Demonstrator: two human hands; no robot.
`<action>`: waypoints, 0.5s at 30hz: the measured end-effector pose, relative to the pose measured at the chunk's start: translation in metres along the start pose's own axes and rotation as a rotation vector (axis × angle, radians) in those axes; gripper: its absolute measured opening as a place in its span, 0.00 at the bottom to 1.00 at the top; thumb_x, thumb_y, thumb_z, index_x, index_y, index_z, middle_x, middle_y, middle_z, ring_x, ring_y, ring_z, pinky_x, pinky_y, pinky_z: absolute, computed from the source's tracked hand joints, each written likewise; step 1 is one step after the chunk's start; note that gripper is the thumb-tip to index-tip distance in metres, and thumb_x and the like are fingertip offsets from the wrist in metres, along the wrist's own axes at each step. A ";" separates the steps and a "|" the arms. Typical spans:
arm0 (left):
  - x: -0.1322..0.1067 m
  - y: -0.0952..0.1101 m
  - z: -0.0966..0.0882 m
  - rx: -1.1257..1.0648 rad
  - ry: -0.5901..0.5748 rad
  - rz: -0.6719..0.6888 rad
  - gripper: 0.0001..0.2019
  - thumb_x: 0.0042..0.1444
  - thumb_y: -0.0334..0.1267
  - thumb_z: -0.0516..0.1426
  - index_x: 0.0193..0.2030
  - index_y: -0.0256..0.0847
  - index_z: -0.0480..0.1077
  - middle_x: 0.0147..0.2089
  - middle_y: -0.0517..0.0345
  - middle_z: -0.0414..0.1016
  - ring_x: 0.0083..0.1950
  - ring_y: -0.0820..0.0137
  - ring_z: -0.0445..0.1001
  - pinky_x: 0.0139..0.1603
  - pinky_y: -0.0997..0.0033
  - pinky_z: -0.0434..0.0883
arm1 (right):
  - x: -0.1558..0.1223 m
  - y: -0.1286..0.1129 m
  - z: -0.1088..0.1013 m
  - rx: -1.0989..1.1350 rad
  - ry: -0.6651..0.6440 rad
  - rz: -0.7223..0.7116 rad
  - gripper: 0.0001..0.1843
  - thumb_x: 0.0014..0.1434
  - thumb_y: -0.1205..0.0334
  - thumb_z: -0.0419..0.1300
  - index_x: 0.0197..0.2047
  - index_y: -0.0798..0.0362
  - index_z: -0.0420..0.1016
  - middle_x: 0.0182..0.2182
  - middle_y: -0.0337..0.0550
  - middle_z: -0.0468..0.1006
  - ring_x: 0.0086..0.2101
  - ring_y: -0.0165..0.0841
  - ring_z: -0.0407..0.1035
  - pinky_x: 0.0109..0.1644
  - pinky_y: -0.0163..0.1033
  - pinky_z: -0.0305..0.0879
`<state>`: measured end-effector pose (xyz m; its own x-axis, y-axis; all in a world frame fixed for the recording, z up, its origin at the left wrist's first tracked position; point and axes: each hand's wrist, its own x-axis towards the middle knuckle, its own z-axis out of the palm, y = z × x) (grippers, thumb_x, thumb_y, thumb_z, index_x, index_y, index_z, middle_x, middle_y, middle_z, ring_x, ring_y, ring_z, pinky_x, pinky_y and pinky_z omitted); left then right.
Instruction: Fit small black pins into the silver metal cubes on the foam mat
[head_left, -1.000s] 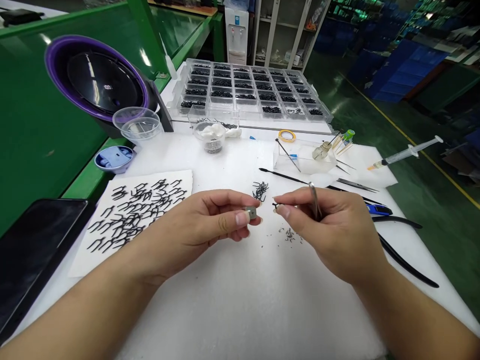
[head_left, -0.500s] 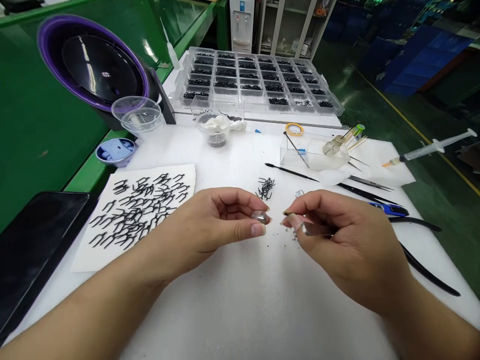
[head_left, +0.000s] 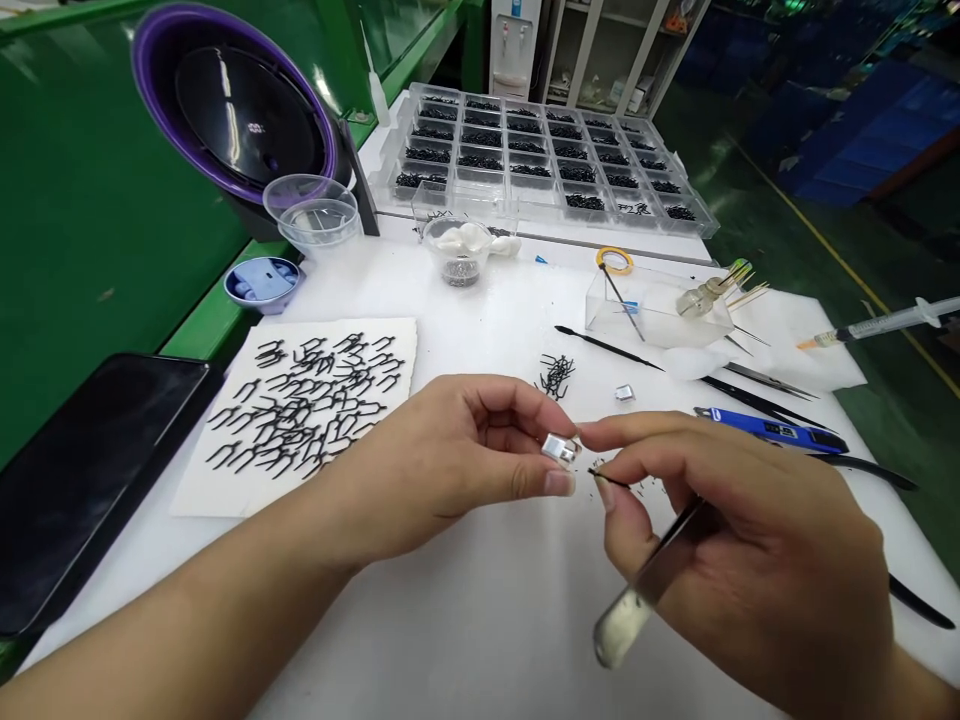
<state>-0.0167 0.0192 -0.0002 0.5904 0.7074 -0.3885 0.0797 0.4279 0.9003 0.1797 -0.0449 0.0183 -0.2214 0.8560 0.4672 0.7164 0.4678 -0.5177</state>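
Between the thumb and fingertips of my left hand [head_left: 457, 460] is a small shiny silver metal block [head_left: 559, 450]. My right hand [head_left: 750, 540] pinches a thin black piece [head_left: 611, 480] between thumb and a finger, while its index fingertip reaches the block's right side. A silvery metal tool [head_left: 622, 628], perhaps tweezers, is tucked in the same hand, its broad end pointing down toward me. Just beyond the hands lie a small pile of black forked pieces [head_left: 556, 376] and another silver block [head_left: 624, 393]. Tiny dark bits are scattered on the white table under the right fingers.
Left, a white sheet [head_left: 217, 490] carries many black forked pieces; beside it is a black tablet-like slab [head_left: 90, 480]. Behind stand a clear compartment tray [head_left: 517, 190] and a purple-rimmed fan-like device [head_left: 247, 120]. A blue-handled tool [head_left: 780, 430] and a syringe [head_left: 885, 322] are right.
My right hand has turned and come closer to the left, its index finger now at the block. The tool's broad end has swung down toward me. The whole view has shifted slightly.
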 end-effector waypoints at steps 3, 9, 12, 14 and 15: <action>0.001 0.000 0.002 -0.005 -0.004 -0.006 0.11 0.46 0.37 0.72 0.38 0.46 0.79 0.31 0.63 0.76 0.35 0.73 0.73 0.36 0.76 0.69 | 0.000 -0.001 0.000 -0.018 0.011 0.005 0.09 0.52 0.74 0.63 0.33 0.49 0.75 0.35 0.40 0.86 0.34 0.30 0.80 0.36 0.32 0.76; 0.002 0.002 0.004 0.038 0.003 -0.021 0.10 0.46 0.36 0.71 0.37 0.47 0.79 0.29 0.64 0.76 0.32 0.75 0.72 0.32 0.78 0.69 | 0.001 0.000 0.001 -0.036 0.005 0.004 0.10 0.52 0.75 0.63 0.33 0.50 0.77 0.35 0.40 0.86 0.35 0.28 0.80 0.39 0.29 0.75; 0.001 0.002 0.004 0.053 0.004 -0.032 0.10 0.46 0.37 0.71 0.37 0.48 0.79 0.30 0.63 0.77 0.33 0.74 0.73 0.33 0.78 0.70 | 0.001 0.000 0.001 -0.039 0.004 -0.001 0.10 0.52 0.75 0.62 0.33 0.50 0.76 0.34 0.39 0.86 0.35 0.28 0.80 0.39 0.29 0.76; 0.000 0.001 0.004 0.053 0.004 -0.036 0.10 0.47 0.38 0.71 0.37 0.48 0.79 0.30 0.63 0.77 0.33 0.73 0.73 0.33 0.78 0.70 | 0.001 0.000 0.002 -0.042 -0.005 -0.004 0.10 0.52 0.75 0.62 0.32 0.49 0.76 0.34 0.38 0.86 0.35 0.29 0.80 0.38 0.30 0.76; 0.000 0.001 0.004 0.054 0.005 -0.037 0.10 0.47 0.38 0.71 0.37 0.48 0.79 0.30 0.63 0.77 0.33 0.73 0.73 0.33 0.78 0.70 | 0.001 -0.001 0.002 -0.042 -0.008 -0.009 0.10 0.52 0.75 0.62 0.32 0.49 0.76 0.33 0.38 0.85 0.35 0.29 0.80 0.38 0.30 0.76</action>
<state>-0.0133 0.0174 0.0018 0.5822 0.6948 -0.4222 0.1447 0.4225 0.8948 0.1776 -0.0439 0.0179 -0.2333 0.8534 0.4661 0.7411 0.4663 -0.4830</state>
